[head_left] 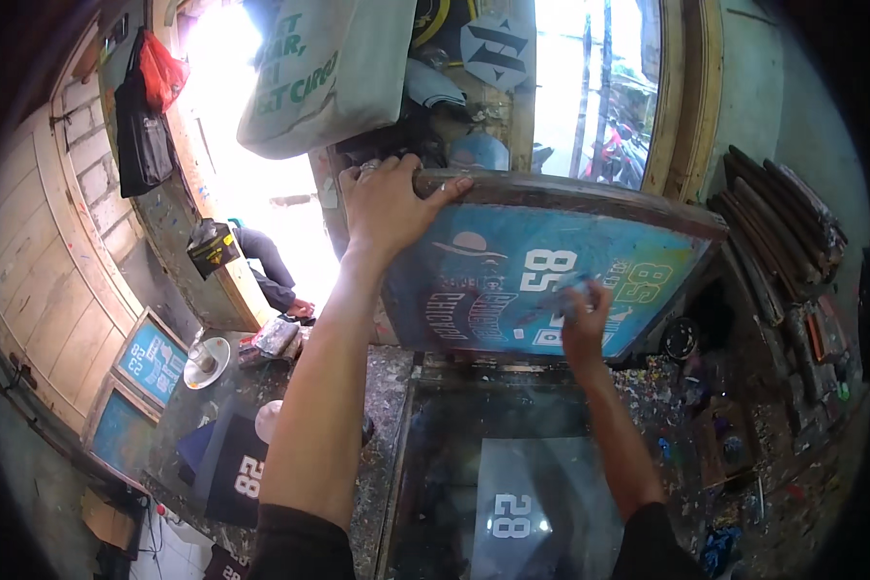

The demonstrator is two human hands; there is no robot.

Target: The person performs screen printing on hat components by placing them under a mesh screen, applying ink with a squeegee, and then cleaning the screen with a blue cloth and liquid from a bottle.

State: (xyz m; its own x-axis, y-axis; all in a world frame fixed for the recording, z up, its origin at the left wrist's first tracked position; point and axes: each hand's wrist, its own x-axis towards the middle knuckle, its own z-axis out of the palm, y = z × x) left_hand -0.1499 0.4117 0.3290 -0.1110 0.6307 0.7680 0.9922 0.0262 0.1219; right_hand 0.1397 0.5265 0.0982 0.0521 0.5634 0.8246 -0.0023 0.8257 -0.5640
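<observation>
My left hand is hooked over the top rail of the printing screen, thumb stretched out along the worn dark wood. Right hand is bunched round a crumpled bluish wad, too blurry to name, and I can't tell if it's touching the mesh. The screen's a big rectangle tilted up in front of me, flat blue with pale lettering and a hat shape, yellowish toward the right. Below it: a dark, shiny tabletop with a smooth grey sheet. Rough wooden frames lean stacked over on the right
</observation>
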